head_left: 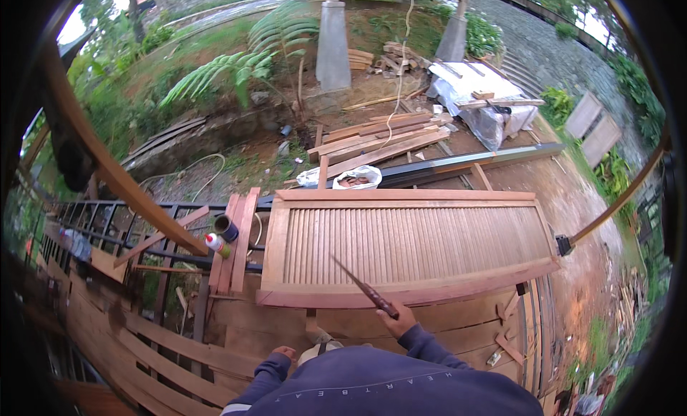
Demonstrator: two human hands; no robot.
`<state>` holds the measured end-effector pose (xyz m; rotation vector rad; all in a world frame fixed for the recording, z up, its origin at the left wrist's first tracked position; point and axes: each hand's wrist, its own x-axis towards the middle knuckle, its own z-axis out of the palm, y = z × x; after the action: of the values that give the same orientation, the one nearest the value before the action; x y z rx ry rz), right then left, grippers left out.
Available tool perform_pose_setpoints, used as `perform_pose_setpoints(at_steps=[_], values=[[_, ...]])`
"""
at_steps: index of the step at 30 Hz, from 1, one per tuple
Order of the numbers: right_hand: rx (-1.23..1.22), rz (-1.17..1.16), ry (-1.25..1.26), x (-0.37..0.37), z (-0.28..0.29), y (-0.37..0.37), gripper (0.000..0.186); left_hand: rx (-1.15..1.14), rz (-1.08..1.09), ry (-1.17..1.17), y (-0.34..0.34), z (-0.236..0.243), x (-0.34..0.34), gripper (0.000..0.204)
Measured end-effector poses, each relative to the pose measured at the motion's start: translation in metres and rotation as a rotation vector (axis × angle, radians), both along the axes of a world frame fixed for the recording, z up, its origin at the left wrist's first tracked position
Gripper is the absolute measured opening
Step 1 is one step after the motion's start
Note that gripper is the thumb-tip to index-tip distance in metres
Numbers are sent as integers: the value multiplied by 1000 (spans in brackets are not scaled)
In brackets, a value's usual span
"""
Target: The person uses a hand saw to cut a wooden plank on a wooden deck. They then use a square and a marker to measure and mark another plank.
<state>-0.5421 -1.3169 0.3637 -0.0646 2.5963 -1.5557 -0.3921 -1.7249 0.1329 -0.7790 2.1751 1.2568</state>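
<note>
The louvred wooden panel (411, 245) is laid flat in front of the person, with its long side running from left to right. Many narrow slats are held inside its frame, and the near rail is coloured more reddish than the slats.

By the right hand (403, 322), a thin pointed tool (364, 287) is gripped at its dark brown handle, with the fingers closed around it. The tip of the tool is directed forward and to the left, over the slats; whether the slats are touched by it cannot be told. The left hand (285, 352) is kept low, near the body and apart from the panel. Its fingers seem to be partly curled, but it cannot be told if anything is held in them.

To the left of the panel, a bottle with a red cap (217, 245) and a dark round container (226, 228) are placed side by side on reddish boards (243, 253). Beyond the far rail, brown pieces are contained in a white bag (358, 177). Farther away, long planks (386, 138) are piled on the ground, and a low stack is covered by pale sheeting (489, 127).
</note>
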Motion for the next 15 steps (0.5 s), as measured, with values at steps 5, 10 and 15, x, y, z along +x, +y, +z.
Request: perform_pose_setpoints(at_steps=[5,10,15], values=[[53,-95,91,46,6,17,26,-365,-301,244,-33,-75,84,27],[-287,-224,-186,50,-41,22,14,-21,190,-24,-32,9,129,18],[-273,-59,-215,37,-27,-35,14,-128,636,-188,-23,2,225,22]])
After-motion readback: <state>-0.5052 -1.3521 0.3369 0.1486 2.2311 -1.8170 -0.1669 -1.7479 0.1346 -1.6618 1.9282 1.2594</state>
